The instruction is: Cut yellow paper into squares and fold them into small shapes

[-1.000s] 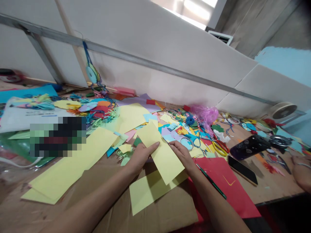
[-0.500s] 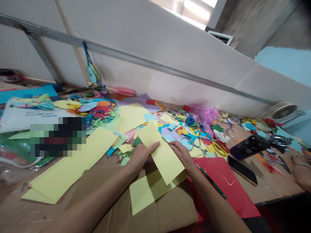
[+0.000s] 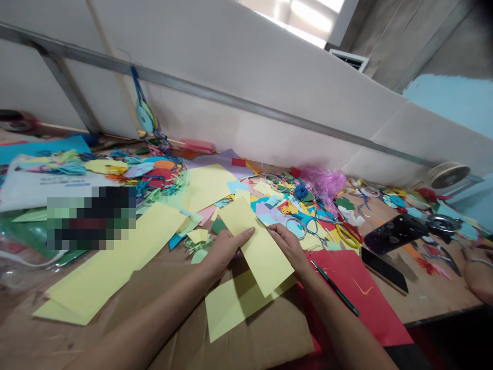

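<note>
A pale yellow paper strip (image 3: 262, 257) is held up at a slant in front of me. My left hand (image 3: 227, 249) is closed on its left edge, thumb flat on top and the other fingers hidden beneath. At the opposite edge, my right hand (image 3: 287, 244) is closed with its fingertips pinching the paper; a thin dark line shows by those fingertips, too small to identify. Below the strip, another yellow paper sheet (image 3: 227, 311) lies on brown cardboard (image 3: 269, 339). Longer yellow paper sheets (image 3: 115, 267) rest to the left.
Paper scraps and yarn crowd the back. Yellow-and-red-handled scissors (image 3: 348, 235), a phone (image 3: 384, 270) and a dark bottle (image 3: 396, 234) lie to the right. A green pen (image 3: 335, 288) rests on red paper (image 3: 370, 308). Another person's arm (image 3: 479, 275) shows at the right edge.
The held yellow paper has shifted very slightly right and down with my left hand. Everything else looks the same.
</note>
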### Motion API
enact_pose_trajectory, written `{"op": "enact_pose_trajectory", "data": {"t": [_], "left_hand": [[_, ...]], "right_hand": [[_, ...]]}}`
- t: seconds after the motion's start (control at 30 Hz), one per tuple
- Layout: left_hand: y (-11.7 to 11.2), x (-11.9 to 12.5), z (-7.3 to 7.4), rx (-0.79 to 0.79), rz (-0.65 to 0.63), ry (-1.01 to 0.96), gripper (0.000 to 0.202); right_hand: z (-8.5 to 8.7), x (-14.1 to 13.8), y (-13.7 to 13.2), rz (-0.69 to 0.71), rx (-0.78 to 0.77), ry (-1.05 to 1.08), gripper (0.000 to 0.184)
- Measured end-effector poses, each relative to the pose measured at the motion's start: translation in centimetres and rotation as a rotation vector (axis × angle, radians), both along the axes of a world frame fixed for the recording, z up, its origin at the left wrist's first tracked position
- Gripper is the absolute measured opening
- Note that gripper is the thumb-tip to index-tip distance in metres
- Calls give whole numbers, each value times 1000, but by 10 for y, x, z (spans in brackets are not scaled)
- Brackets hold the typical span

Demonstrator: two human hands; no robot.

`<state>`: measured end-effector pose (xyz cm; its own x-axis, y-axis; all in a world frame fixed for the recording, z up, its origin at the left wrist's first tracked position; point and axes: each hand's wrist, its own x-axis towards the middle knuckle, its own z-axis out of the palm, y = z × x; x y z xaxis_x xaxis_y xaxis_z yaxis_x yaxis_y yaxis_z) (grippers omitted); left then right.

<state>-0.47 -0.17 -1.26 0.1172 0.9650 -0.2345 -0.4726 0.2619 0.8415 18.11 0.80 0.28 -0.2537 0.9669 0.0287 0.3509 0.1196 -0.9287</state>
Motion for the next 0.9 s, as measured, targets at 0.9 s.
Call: {"op": "enact_pose_trajectory", "data": {"t": [0.9], "left_hand": [[-3, 5, -1, -63, -59, -108, 51]], "right_hand": [[-2, -2, -1, -19, 1, 39, 35]]}}
